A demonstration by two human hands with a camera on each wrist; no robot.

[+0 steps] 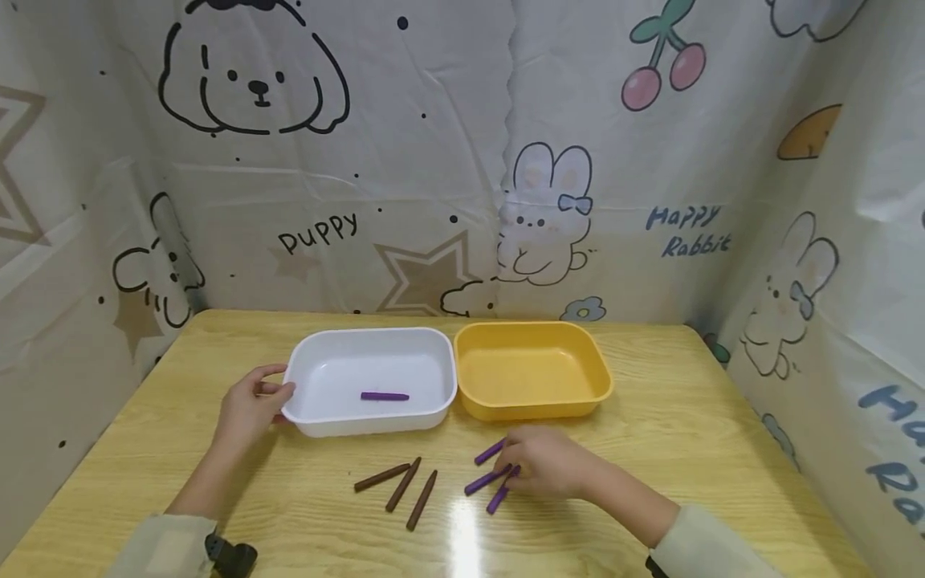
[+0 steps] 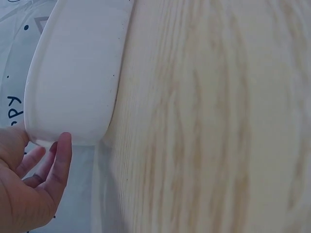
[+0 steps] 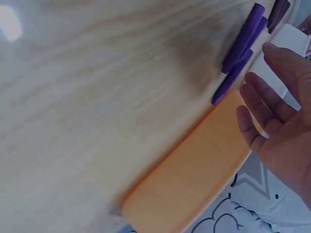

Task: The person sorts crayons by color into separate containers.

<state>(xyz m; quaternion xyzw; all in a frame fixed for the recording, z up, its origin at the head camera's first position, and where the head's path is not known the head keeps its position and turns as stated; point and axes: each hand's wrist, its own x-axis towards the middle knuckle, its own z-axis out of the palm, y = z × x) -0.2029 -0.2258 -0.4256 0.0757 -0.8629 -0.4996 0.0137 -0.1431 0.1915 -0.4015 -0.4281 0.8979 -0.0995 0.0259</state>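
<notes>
My left hand [image 1: 246,411] holds the left end of a white tray [image 1: 372,421], thumb at the rim. The left wrist view shows bent fingers [image 2: 62,160] at the tray's end wall. One purple crayon [image 1: 385,396] lies inside that tray. My right hand [image 1: 545,463] is low over three purple crayons [image 1: 486,480] on the table, its fingertips partly hiding them. In the right wrist view, the fingers [image 3: 265,99] are spread and slightly bent, beside the purple crayons [image 3: 243,39], with nothing in their grasp.
A yellow tray [image 1: 535,411] stands against the white tray's right side, behind my right hand. Three brown crayons [image 1: 422,499] lie on the wooden table [image 1: 303,514] in front of the white tray. A printed curtain [image 1: 433,177] hangs behind the table.
</notes>
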